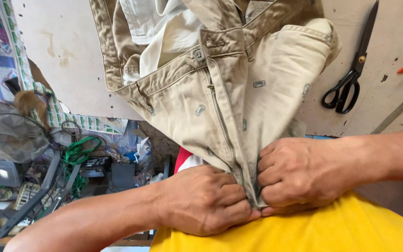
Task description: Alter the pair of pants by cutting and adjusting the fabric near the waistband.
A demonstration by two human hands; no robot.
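Trousers point(211, 93) on table point(71, 60), zip point(224, 126) open; left hand point(206, 200) and right hand point(299, 175) fisted, gripping fly bottom; scissors point(350, 70) nearby.

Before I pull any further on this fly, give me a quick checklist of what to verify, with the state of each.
1. Left hand grips the khaki trousers beside the base of the zipper: ok.
2. Right hand grips the opposite side of the fly: ok.
3. Both fists close together, knuckles nearly meeting at the zipper's lower end: ok.
4. Zipper teeth visible and running straight up to the waistband button: ok.
5. Zipper slider position: cannot tell, hidden by the fingers.
6. Black scissors lie on the table, clear of both hands: ok.
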